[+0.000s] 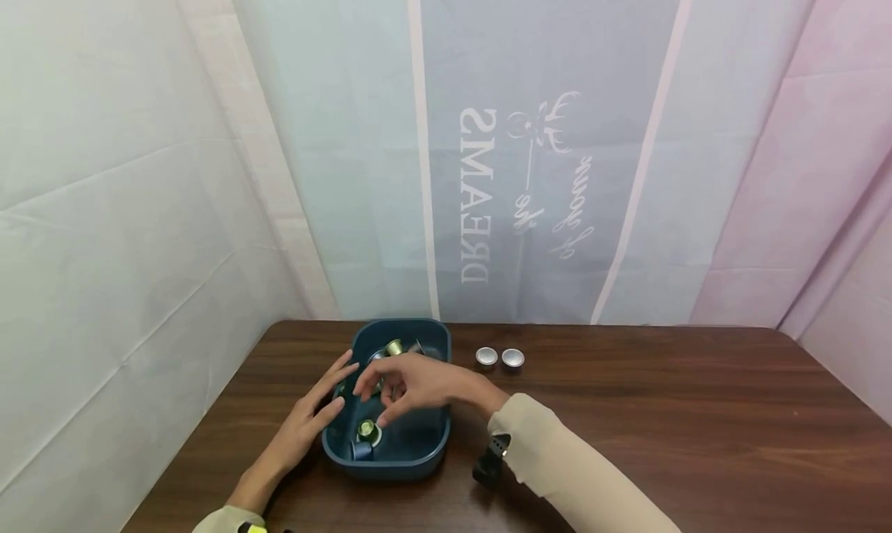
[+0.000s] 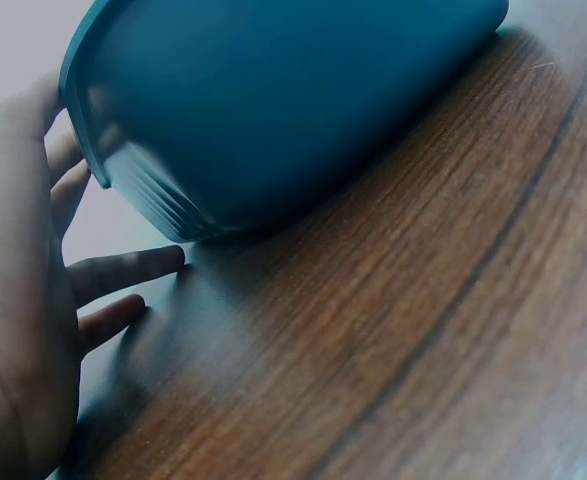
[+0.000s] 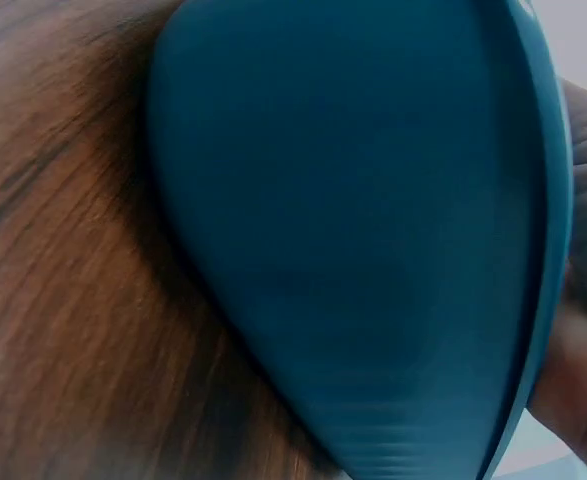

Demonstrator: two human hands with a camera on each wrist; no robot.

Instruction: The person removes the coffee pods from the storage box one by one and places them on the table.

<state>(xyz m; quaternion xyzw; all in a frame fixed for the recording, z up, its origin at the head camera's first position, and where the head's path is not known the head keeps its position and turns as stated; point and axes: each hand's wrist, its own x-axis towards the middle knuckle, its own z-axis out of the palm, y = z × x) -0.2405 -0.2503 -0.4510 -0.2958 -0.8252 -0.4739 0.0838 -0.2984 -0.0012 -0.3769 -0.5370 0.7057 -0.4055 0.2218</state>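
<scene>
A dark blue bin (image 1: 390, 471) stands on the table, with several coffee capsules inside. Along its left rim lies my left hand (image 1: 307, 421), fingers spread and fairly straight; the left wrist view shows that hand (image 2: 23, 280) against the bin's end wall. My right hand (image 1: 411, 382) hovers over the bin's middle, fingers bent, thumb apart from them, nothing visible between. Just below its thumb sits a green capsule (image 1: 367, 431), beside a blue capsule (image 1: 361, 450) lying on its side. A gold-green capsule (image 1: 394, 347) is at the far end. The right hand hides part of the inside.
Two silver-topped capsules (image 1: 486, 356) stand side by side on the brown wooden table (image 1: 662, 409), right of the bin's far end. Behind the table hangs a printed cloth (image 1: 530, 208), and a pale cloth (image 1: 125, 208) covers the left side.
</scene>
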